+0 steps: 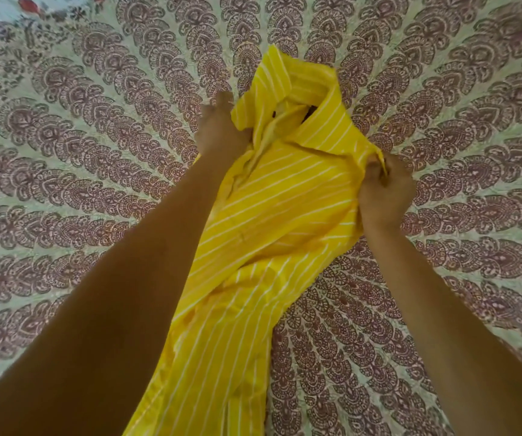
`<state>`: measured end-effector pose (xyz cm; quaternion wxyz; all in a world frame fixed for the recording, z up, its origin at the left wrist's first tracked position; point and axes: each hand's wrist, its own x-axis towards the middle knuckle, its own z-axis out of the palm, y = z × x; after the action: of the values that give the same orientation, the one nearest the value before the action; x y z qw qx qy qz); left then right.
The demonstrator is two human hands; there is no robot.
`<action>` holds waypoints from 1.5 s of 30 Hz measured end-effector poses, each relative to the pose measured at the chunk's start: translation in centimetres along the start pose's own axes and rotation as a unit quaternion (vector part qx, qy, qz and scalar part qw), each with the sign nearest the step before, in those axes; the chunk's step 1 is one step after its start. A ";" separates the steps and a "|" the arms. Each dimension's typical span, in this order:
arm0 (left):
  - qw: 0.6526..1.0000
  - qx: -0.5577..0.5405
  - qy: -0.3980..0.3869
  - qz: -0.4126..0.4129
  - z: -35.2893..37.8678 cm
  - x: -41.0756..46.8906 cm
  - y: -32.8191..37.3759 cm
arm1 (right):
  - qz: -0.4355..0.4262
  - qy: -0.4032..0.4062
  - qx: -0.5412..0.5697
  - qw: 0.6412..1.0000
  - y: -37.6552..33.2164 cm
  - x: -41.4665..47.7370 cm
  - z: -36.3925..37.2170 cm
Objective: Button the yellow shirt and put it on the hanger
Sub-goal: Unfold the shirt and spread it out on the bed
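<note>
A yellow shirt (266, 221) with thin white stripes hangs bunched between my two hands, its collar end up at the centre and its body trailing down toward the bottom of the view. My left hand (222, 127) grips the shirt's left upper edge beside the collar. On the other side, my right hand (385, 187) holds the right shoulder part, with fabric bunched in its curled fingers. A small dark spot shows near the collar opening. No hanger is in view.
A bedsheet (96, 171) with a pale ground and a dark reddish-brown leaf pattern in rings fills the whole view beneath the shirt. At the top left corner lies a lighter floral cloth (8, 14).
</note>
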<state>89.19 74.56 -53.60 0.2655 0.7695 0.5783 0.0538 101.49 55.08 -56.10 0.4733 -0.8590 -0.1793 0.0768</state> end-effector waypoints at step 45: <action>0.847 -0.266 0.340 0.312 -52.2 -56.7 8.8 | -0.317 0.056 0.145 0.935 -42.8 -27.2 -51.7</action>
<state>58.02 38.93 7.80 0.2160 0.7430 0.3259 0.5432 81.89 24.98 6.73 0.6018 -0.6824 -0.4025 -0.1009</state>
